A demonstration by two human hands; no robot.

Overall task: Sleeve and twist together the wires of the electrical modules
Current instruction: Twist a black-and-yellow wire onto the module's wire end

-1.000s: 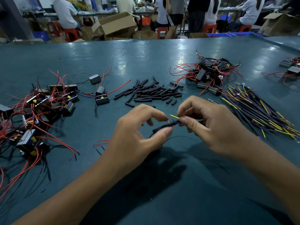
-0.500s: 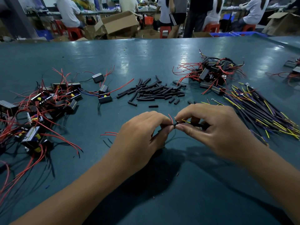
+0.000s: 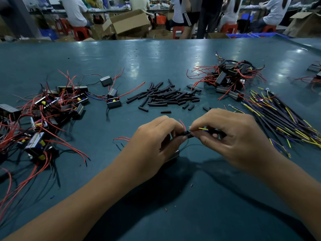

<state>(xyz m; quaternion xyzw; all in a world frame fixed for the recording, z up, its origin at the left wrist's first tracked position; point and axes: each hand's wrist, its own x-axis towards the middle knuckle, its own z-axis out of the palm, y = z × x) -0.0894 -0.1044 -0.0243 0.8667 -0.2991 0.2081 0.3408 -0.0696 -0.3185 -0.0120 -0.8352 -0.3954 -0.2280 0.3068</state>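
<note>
The teal table is stretching wide in every direction, its far edge running across the top of the view in front of cardboard boxes and seated workers, and a bare band of surface is lying between the person's forearms and the near edge. Clutter is hemming in the middle: a tangle of modules with red wires is sprawling on the left, a heap of black sleeves is lying just beyond the hands, another pile of modules is sitting at the far right, and a bundle of yellow and blue wires is fanning out on the right side. Between the hands, above the table, a black sleeve is lying with its long axis running left to right, a red wire end curling up from its left part and a yellow wire pointing right from it. The left hand is reaching in from the lower left, fingers curled, thumb and fingertips pinching the sleeve's left end. The right hand is coming in from the lower right, fingers bent, forefinger and thumb pinching the yellow wire beside the sleeve.
</note>
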